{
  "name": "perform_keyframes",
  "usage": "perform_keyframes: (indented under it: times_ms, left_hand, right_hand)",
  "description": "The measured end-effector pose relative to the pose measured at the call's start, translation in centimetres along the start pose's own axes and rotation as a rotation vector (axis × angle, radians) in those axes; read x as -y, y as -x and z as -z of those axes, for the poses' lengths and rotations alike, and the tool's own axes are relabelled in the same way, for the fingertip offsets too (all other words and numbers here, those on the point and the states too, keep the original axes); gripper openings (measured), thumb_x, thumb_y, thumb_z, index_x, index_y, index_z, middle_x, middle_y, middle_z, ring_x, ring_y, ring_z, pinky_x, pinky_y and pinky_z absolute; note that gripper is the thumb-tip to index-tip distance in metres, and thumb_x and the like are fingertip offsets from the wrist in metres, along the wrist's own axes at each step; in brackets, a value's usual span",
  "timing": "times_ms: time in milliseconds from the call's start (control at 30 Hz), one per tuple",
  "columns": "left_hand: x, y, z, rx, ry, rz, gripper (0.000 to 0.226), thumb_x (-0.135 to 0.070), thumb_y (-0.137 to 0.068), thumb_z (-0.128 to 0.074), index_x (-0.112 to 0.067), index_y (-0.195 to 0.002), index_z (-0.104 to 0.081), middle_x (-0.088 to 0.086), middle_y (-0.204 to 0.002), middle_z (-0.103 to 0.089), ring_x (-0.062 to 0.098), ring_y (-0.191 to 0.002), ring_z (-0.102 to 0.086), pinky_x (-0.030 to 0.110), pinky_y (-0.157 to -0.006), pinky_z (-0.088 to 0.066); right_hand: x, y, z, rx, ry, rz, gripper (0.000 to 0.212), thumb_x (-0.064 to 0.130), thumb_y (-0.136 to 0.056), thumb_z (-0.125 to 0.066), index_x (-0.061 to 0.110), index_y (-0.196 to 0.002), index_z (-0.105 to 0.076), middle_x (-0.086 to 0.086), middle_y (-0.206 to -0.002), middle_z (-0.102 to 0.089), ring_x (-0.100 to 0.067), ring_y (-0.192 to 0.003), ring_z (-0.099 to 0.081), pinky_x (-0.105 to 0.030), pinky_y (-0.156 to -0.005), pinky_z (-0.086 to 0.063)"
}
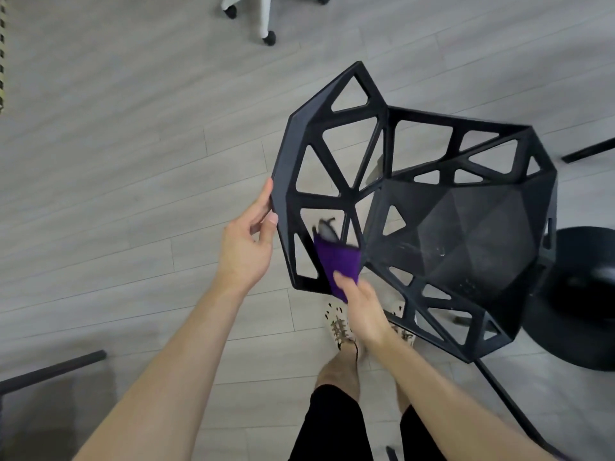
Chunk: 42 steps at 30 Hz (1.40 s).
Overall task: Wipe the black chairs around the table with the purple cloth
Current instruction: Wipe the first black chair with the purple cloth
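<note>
Entry: one black chair (466, 227) stood on the floor (133, 161) right of centre, directly ahead of me, its backrest toward the left and the seat toward the right.

Handling, my judgement: the chair looked like a rigid open lattice of struts with a solid faceted seat. Probably stiff, not fragile, and light enough to tip by its rim. The struts are narrow and angled, so the cloth would have to wrap each bar rather than sweep flat. Best hold seemed the outer edge of the backrest, clear of the openings. Pale smears showed on the seat.

The purple cloth (336, 261) was soft and folded, draped over a lower strut of the backrest, near side.

Hands: left hand (246, 247) pinched the far-left edge of the backrest, thumb on one face and fingers on the other, forearm reaching in from near left. Right hand (362, 307) gripped the near end of the cloth, thumb on top, wrist low, forearm coming in from near right.

Also in view: a white rolling chair (264, 15) at the far edge and a round black base (585, 311) at right.
</note>
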<state>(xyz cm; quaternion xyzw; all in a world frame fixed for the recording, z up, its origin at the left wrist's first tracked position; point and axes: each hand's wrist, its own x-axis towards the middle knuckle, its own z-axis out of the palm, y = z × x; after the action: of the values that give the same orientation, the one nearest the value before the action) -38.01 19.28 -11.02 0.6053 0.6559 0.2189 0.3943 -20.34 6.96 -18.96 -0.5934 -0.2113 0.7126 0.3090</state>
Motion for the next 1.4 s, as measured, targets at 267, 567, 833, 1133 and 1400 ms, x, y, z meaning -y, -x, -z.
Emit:
perform_keyframes:
  times_ms: [267,567,833,1133,1400]
  left_hand:
    - [1.3,-0.4,0.7,0.008,0.047,-0.019,0.055,-0.006,-0.111,-0.054,-0.025,-0.161,-0.047,-0.014,-0.147,-0.064,-0.004,-0.138,-0.056,0.018,-0.113,-0.046]
    - [2.4,-0.7,-0.6,0.017,0.076,-0.048,0.053,-0.027,-0.113,-0.051,-0.05,-0.16,-0.041,-0.011,-0.14,-0.071,0.004,-0.124,-0.067,0.033,-0.114,-0.05]
    - [3.2,-0.7,-1.2,-0.016,0.028,-0.127,0.058,-0.019,-0.115,-0.042,-0.049,-0.164,-0.033,0.007,-0.129,-0.074,0.018,-0.116,-0.072,0.04,-0.109,-0.054]
    - [0.9,-1.3,-4.7,-0.216,0.081,-0.037,0.043,-0.013,-0.113,-0.028,-0.026,-0.152,-0.037,-0.009,-0.091,-0.064,0.006,-0.065,-0.051,0.018,-0.064,-0.041]
    - [1.8,-2.6,-6.2,-0.435,0.004,-0.13,0.031,-0.019,-0.113,-0.028,-0.013,-0.139,-0.043,0.009,-0.079,-0.059,0.021,-0.067,-0.055,0.027,-0.063,-0.043]
  right_hand:
    - [2.5,0.7,-6.0,-0.015,0.313,0.477,0.061,0.028,-0.11,-0.052,0.037,-0.166,-0.031,0.031,-0.169,-0.027,-0.006,-0.162,-0.017,-0.025,-0.131,-0.015]
    - [1.5,3.2,-0.2,-0.567,-0.375,-0.008,0.023,0.034,-0.108,-0.056,0.019,-0.097,-0.069,0.0,-0.087,-0.065,-0.004,-0.076,-0.063,-0.031,-0.09,-0.052]
    - [2.2,-2.9,-7.4,-0.154,0.211,0.342,0.062,0.056,-0.098,-0.042,0.04,-0.158,-0.042,0.007,-0.157,-0.054,-0.023,-0.15,-0.045,-0.049,-0.124,-0.036]
    - [-2.0,-1.0,0.8,-0.424,-0.247,0.067,0.025,0.042,-0.099,-0.059,0.025,-0.108,-0.076,-0.003,-0.126,-0.069,-0.022,-0.126,-0.059,-0.035,-0.105,-0.042]
    - [4.4,-10.6,4.2,-0.543,-0.319,0.106,0.027,0.033,-0.11,-0.046,0.022,-0.11,-0.071,-0.002,-0.116,-0.069,-0.022,-0.113,-0.062,-0.041,-0.105,-0.047]
